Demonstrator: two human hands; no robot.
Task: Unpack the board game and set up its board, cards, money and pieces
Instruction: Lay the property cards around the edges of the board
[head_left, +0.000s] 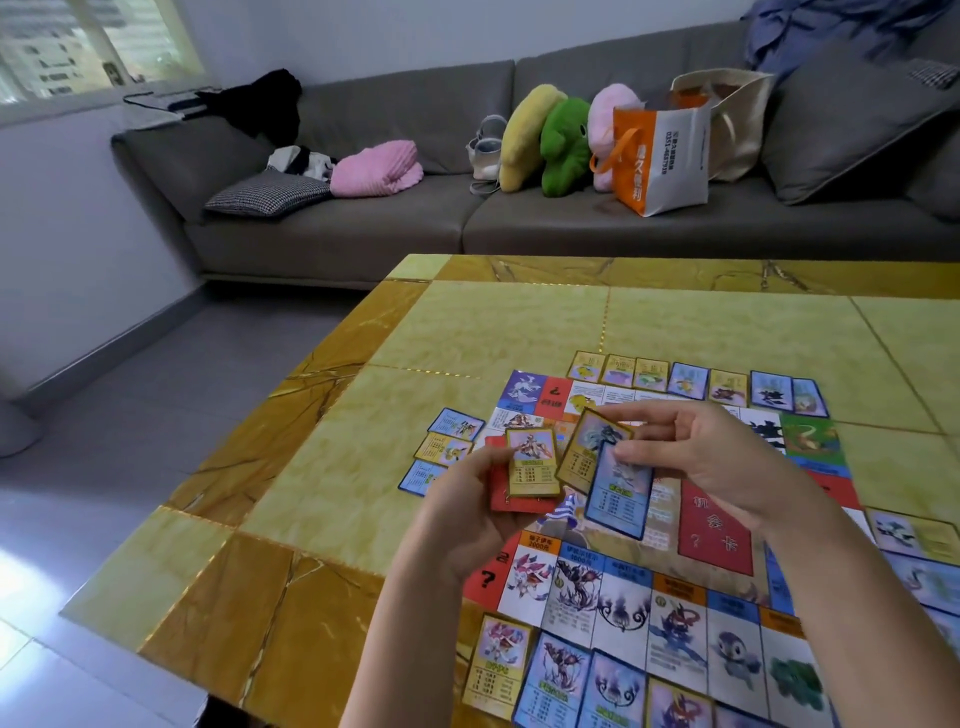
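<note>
The game board (717, 525) lies open on the yellow table (467, 332). My left hand (467, 504) grips a small stack of cards, with a yellow-framed card (532, 462) on top. My right hand (717, 462) pinches two cards above the board: a yellow card (584, 441) and a blue card (618, 493). Property cards lie in rows outside the board: along its far edge (691, 382), at its left edge (447, 441) and along its near edge (550, 675). A red card space (717, 530) marks the board's middle.
A grey sofa (363, 234) stands beyond the table with cushions, plush toys (563, 140) and an orange-and-white bag (660, 156). Grey floor tiles (130, 415) lie to the left of the table.
</note>
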